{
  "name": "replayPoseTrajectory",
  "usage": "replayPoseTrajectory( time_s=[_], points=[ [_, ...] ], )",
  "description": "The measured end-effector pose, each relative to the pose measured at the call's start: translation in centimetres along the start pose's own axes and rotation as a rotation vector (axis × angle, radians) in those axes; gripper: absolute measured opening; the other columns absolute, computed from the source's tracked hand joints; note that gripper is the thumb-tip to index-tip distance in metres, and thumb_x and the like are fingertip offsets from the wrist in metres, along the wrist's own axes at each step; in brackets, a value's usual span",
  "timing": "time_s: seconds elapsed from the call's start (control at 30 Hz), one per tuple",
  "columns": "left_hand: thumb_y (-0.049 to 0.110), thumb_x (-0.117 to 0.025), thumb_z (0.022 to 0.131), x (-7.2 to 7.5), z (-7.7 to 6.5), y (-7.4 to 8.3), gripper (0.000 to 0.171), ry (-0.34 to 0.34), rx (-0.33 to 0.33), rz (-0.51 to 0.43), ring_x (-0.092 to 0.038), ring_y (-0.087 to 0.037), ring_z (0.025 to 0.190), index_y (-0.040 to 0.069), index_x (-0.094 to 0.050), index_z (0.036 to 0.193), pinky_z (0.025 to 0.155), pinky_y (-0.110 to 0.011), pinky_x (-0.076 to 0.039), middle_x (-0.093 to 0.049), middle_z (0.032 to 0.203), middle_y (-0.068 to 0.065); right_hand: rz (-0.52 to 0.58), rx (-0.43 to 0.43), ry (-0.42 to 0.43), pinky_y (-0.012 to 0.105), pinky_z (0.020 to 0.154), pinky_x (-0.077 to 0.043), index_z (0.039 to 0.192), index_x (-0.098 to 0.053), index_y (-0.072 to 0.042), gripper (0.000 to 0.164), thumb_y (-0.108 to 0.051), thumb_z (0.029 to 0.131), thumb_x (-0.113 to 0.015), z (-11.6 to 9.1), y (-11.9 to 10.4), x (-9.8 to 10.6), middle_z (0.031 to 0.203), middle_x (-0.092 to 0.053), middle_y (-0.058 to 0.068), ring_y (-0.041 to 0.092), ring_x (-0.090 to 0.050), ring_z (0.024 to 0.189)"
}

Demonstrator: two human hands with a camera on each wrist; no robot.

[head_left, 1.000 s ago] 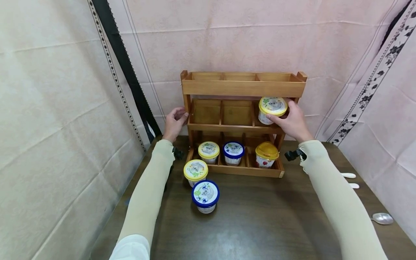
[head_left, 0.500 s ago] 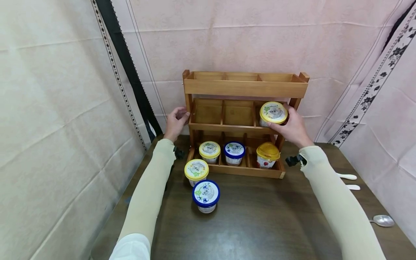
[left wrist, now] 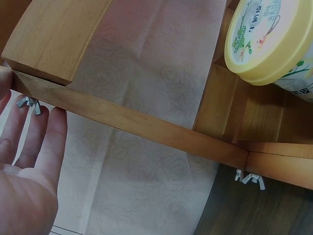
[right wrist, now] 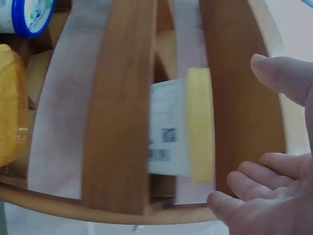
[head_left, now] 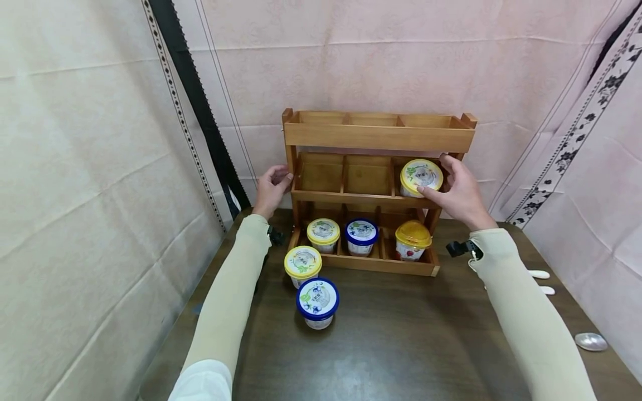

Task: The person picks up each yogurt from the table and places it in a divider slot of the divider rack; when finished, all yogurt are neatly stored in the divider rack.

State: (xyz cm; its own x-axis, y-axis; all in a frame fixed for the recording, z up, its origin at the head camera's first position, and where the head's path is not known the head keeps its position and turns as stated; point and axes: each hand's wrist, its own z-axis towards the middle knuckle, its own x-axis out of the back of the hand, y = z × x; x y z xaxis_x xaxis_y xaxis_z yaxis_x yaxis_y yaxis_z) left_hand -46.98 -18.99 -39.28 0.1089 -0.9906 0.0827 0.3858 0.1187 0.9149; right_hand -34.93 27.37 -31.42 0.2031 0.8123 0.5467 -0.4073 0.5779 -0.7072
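Note:
A three-tier wooden rack stands on the table. In its middle tier's right compartment sits a yellow-lidded cup, its printed side and yellow rim seen in the right wrist view. My right hand is spread beside this cup, with thumb and fingers apart from it in the right wrist view. My left hand holds the rack's left side post, thumb and fingertips at its edges near a wing nut. The bottom tier bears a yellow-lidded cup, a blue-lidded cup and an orange-lidded cup.
On the table, before the rack's left end, stand another yellow-lidded cup and a blue-lidded cup. At the right lie a metal spoon and two white handles, partly behind the right sleeve. Pale cloth walls surround the table.
The yellow-lidded cup has come down into the middle tier's right compartment. My right hand has let go of it and drawn slightly to the right. My left hand has stayed at the post.

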Motion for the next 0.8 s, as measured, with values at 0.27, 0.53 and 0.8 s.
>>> replayPoseTrajectory(
  time_s=[0.27, 0.53, 0.8],
  points=[
    [0.029, -0.072, 0.103, 0.1, 0.0, -0.2, 0.034, -0.004, -0.003, -0.001, -0.066, -0.023, 0.118, 0.015, -0.067, 0.134, 0.107, -0.056, -0.056, -0.068, 0.131, -0.01, -0.001, 0.05, 0.014, 0.054, 0.121, -0.041, 0.163, -0.037, -0.011, 0.086, -0.03, 0.093, -0.083, -2.7, -2.2, 0.1, 0.167, -0.042, 0.013, 0.036, -0.042, 0.153],
    [0.029, -0.072, 0.103, -0.2, 0.2, -0.1, 0.032, -0.007, -0.008, 0.006, -0.067, -0.019, 0.12, 0.017, -0.068, 0.133, 0.099, -0.038, -0.062, -0.07, 0.132, -0.007, 0.071, 0.085, -0.005, 0.033, 0.115, -0.051, 0.159, -0.043, -0.007, 0.076, -0.023, 0.095, -0.082, -4.4, -2.8, -1.1, 0.16, -0.049, 0.014, 0.031, -0.049, 0.147],
    [0.029, -0.073, 0.103, 0.1, 0.2, -0.2, 0.032, 0.007, -0.028, 0.009, -0.067, -0.019, 0.119, 0.016, -0.068, 0.132, 0.098, -0.038, -0.062, -0.07, 0.131, -0.008, 0.113, 0.089, -0.084, 0.024, 0.11, -0.052, 0.159, -0.044, -0.01, 0.069, -0.027, 0.1, -0.076, -5.7, -2.9, -3.4, 0.156, -0.054, 0.013, 0.034, -0.055, 0.142]
  ],
)
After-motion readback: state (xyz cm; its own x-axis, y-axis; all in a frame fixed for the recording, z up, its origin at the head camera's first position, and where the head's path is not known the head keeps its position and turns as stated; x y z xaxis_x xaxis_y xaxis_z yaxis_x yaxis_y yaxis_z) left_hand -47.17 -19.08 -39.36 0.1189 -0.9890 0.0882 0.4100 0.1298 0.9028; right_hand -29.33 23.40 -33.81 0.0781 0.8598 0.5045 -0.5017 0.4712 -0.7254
